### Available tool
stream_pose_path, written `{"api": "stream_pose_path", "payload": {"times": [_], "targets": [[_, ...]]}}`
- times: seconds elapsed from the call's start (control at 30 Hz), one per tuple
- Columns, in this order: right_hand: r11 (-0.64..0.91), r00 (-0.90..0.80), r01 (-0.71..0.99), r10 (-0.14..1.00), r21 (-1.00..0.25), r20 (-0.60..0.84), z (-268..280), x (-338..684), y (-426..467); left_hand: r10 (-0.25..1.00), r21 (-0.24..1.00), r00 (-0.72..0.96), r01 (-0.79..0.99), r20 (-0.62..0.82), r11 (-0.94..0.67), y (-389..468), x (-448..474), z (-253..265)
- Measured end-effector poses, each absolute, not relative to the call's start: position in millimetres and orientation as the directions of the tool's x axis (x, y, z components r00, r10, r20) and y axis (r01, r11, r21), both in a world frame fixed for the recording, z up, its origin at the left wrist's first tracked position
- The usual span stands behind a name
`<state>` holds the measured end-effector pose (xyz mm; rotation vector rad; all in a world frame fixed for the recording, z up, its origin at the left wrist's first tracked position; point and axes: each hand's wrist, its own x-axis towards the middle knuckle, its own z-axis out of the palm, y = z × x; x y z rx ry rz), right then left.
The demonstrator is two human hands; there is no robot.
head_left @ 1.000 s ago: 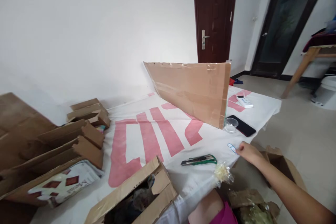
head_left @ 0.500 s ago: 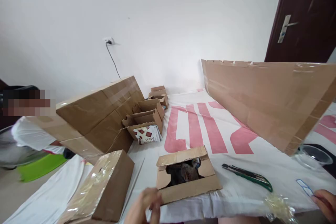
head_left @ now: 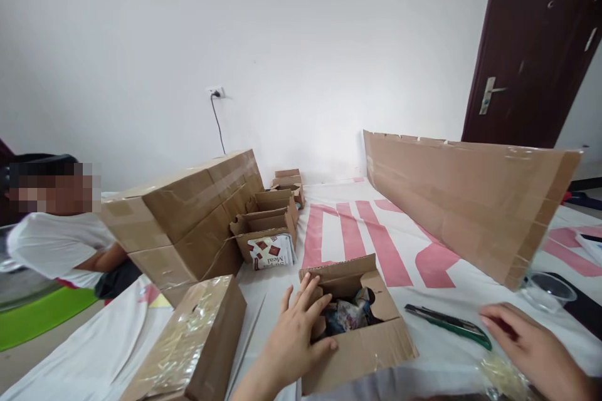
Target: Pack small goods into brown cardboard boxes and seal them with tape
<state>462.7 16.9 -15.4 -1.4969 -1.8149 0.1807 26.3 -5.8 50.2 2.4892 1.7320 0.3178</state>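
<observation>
Left grip point(head_left: 301, 331), fingers spread, touches the open box point(head_left: 364, 346) at nine o'clock; right grip point(head_left: 535, 343), hold unclear, lies farther, toward three.

On my head feed, I have the left hand point(head_left: 301, 326) at the left side of an open box point(head_left: 362, 354), with packets point(head_left: 350, 313) inside it. I see the knife point(head_left: 449, 324) between that box and the right hand point(head_left: 529, 338). Beyond the right hand are a cup point(head_left: 550, 291) and, right of that, a phone point(head_left: 583, 307); a cardboard sheet point(head_left: 461, 213) stands farther back. Left of the left hand I have a closed box point(head_left: 183, 338), with stacked cartons point(head_left: 192, 213) behind it and smaller boxes point(head_left: 263, 225) along the cartons' right side.
</observation>
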Motion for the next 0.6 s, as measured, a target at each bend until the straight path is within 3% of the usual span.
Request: {"api": "stream_pose_path", "payload": {"times": [0.07, 0.17, 0.27, 0.47, 0.6], "targets": [[0.439, -0.226, 0.705, 0.884, -0.558, 0.409, 20, 408, 23, 0.947, 0.211, 0.316, 0.923, 0.061, -0.322, 3, 21, 52], [0.636, -0.504, 0.589, 0.772, -0.499, 0.388, 61, 326, 27, 0.954, 0.255, 0.298, 0.923, -0.002, -0.288, 15, 18, 52], [0.717, -0.675, 0.523, 0.678, -0.461, 0.29, 76, 263, 30, 0.953, 0.29, 0.302, 0.909, 0.034, -0.299, 20, 17, 50], [0.645, -0.751, 0.566, 0.66, -0.513, 0.002, 62, 221, 23, 0.938, 0.335, 0.329, 0.877, 0.105, -0.345, 22, 15, 48], [0.601, -0.653, 0.685, 0.757, -0.412, 0.017, 58, 235, 27, 0.931, 0.403, 0.308, 0.841, 0.195, -0.362, 20, 13, 39]]}}
